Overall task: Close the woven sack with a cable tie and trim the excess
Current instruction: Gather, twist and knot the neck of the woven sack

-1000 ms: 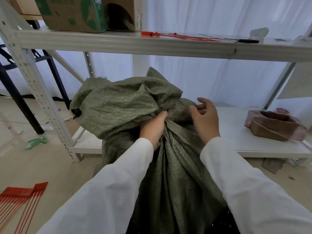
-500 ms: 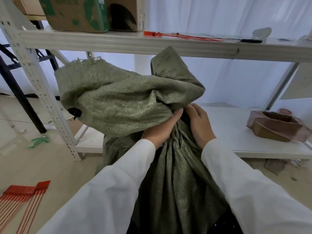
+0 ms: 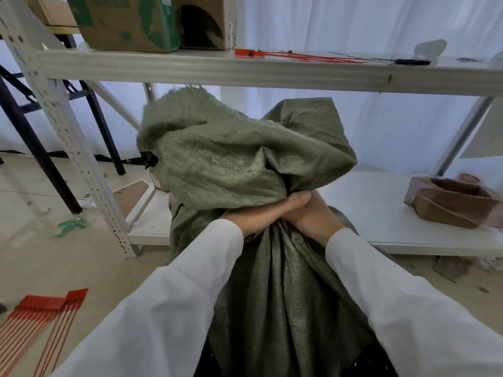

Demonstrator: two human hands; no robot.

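A green woven sack (image 3: 277, 289) stands in front of me, its gathered top (image 3: 236, 159) bunched up and flopping left above my hands. My left hand (image 3: 261, 213) is shut around the sack's neck from the left. My right hand (image 3: 313, 216) clasps the same neck from the right, pressed against the left hand. A bundle of red cable ties (image 3: 38, 322) lies on the floor at the lower left. More red cable ties (image 3: 294, 55) rest on the upper shelf, beside a black-handled tool (image 3: 411, 61).
A white metal rack surrounds the sack: upper shelf beam (image 3: 245, 72), perforated post (image 3: 62, 137), lower shelf (image 3: 381, 208) holding a brown wrapped package (image 3: 449, 200). Cardboard boxes (image 3: 128, 20) sit on the upper shelf. Green scrap (image 3: 70, 225) lies on the floor.
My right hand has closed in from open beside the sack onto its neck next to the left hand. The bunched top has risen and shifted up toward the shelf beam.
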